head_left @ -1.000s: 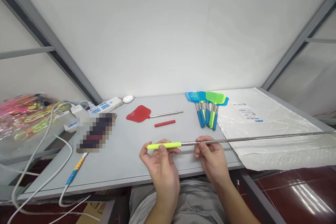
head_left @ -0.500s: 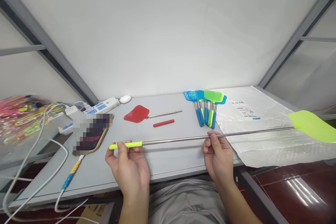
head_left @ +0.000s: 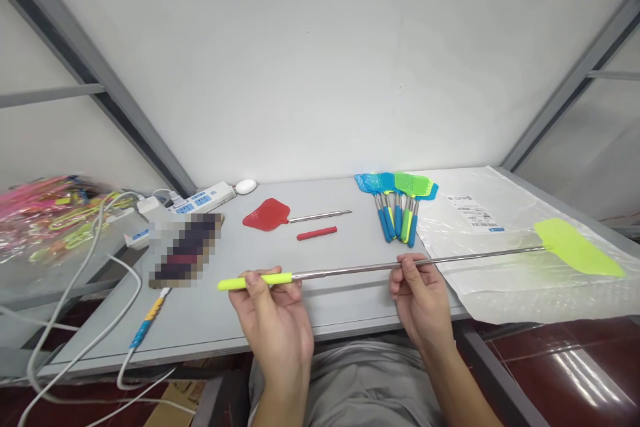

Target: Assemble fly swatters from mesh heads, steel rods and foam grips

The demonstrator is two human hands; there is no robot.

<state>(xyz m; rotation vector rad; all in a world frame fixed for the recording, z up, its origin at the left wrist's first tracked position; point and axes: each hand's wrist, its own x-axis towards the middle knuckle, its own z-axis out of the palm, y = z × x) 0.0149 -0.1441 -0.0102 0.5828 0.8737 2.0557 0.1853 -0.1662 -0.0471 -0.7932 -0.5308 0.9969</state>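
A yellow-green fly swatter (head_left: 350,269) with a telescopic metal rod spans the view above the table's front edge, its flat head at the right. My left hand (head_left: 275,320) grips its yellow handle between thumb and fingers. Farther along, my right hand (head_left: 423,300) pinches the metal rod near its middle. Behind the swatter lies a red swatter head (head_left: 267,215) with a bare metal rod. Its loose red handle (head_left: 317,233) rests just in front, apart from the rod.
Several blue and green fly swatters (head_left: 397,207) lie bunched at the back. A white plastic package (head_left: 480,213) covers the table's right side. At the left are a power strip (head_left: 203,200), a pixelated flat object (head_left: 187,250), white cables (head_left: 107,320) and a bag of colourful items (head_left: 55,213).
My left hand has moved right with the handle, closer to my right hand. The rod between them is shorter, and the swatter head stands nearer. The view has shifted slightly.
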